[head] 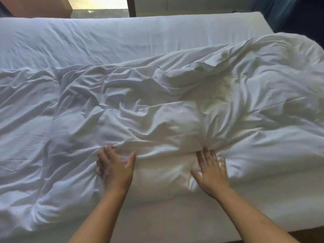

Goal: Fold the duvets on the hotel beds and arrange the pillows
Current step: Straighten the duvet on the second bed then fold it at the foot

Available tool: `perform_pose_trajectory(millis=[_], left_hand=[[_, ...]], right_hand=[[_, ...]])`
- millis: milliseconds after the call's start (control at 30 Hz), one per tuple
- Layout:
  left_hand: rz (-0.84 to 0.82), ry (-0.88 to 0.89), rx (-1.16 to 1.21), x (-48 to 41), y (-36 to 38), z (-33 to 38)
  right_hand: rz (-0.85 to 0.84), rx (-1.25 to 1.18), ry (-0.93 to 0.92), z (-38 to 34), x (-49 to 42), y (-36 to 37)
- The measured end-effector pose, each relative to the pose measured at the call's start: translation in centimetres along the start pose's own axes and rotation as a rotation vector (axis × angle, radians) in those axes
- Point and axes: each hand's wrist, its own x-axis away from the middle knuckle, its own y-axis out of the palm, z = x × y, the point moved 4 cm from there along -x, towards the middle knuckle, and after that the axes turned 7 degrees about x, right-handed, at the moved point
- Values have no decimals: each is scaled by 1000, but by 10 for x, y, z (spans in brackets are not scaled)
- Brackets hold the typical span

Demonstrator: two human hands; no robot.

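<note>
Both palms rest flat on the crumpled duvet (157, 102): left hand (114, 165) and right hand (211, 171) spread wide, gripping nothing. It covers the near side of the bed (122, 41). I judge it soft, bulky, light; I'd pinch along the near edge.

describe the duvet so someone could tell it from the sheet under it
Start from the white bed that fills the view. The duvet is the puffy layer across its middle, under both the left hand and right hand. Unlike the smooth flat sheet beyond it, it is thick and heavily creased.
</note>
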Motion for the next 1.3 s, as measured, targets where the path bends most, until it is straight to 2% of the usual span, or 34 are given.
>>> perform_pose_trajectory(millis=[133,267,433,533,600,700,767,833,933,1033,1100,1167,1233,1300], left_hand=[[-126,214,-62,-69,32,43],[-348,305,-223,-114,59,62],[-496,234,-290,-128,90,35],[-579,188,-304,-130,103,27],[-525,208,-314,-138,101,35],[-246,419,-156,-166,79,63],[-102,516,-22,-196,68,88],[-44,561,11,-227,66,120],[-61,645,-14,-269,78,161],[-169,647,-66,-303,99,175],[-263,595,-179,-318,115,170],[-359,534,-279,-323,128,161],[-359,521,-363,-319,133,150],[-304,526,-429,-319,125,143]], right_hand=[[36,46,16,-2,-2,14],[40,-2,-7,-1,-12,-37],[282,-12,-109,-4,-78,-130],[439,-100,-64,-1,-135,-173],[520,-196,3,5,-170,-199],[569,-255,67,19,-212,-222],[529,-189,79,27,-239,-229],[448,-146,101,37,-263,-231],[355,-140,62,44,-293,-228],[328,-120,-4,41,-318,-222],[411,-73,-39,33,-326,-217],[572,-42,-74,28,-332,-209],[692,-142,-82,28,-334,-209],[692,-291,-58,33,-341,-216]])
